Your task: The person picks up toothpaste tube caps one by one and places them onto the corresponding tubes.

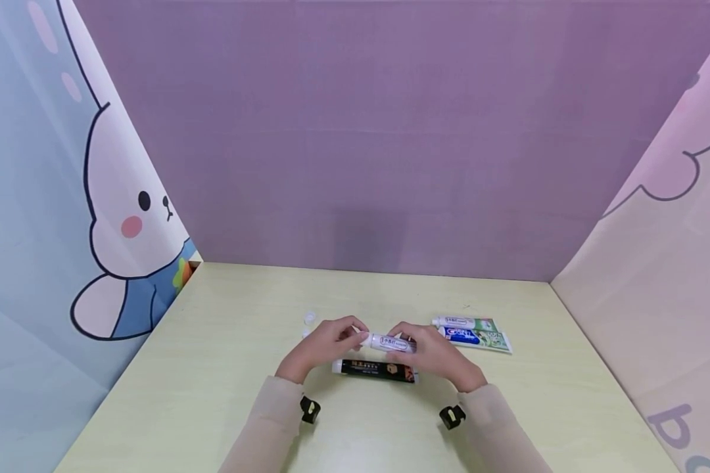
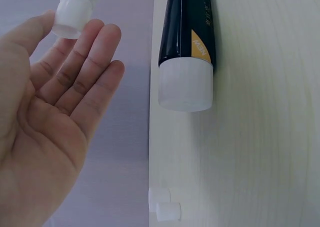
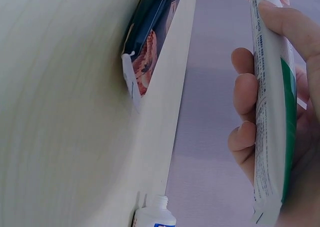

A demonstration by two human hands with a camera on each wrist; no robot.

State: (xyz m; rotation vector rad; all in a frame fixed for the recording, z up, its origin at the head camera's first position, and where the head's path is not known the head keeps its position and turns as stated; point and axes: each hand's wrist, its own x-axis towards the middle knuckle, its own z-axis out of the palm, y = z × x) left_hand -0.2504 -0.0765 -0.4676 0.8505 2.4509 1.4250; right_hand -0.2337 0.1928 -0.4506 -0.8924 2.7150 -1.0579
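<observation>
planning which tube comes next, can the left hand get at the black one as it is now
Probably yes: the black tube lies close to the left hand with nothing seen on top of it, though the hand would likely have to release the white cap it pinches first.

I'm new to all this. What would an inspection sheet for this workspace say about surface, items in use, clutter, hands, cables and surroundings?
Surface: pale table with a faint grain.
Job's things: held white tube; black tube lying capped on the near side of the hands; green-and-white tube and blue-and-green tube lying together at right.
Clutter: two loose white caps, left of the held white tube.
Left hand: pinches the tube cap.
Right hand: grips the tube's body.
Cables: nothing seen.
Surroundings: purple backdrop behind; rabbit-print sheet left; pale printed sheet right.
</observation>
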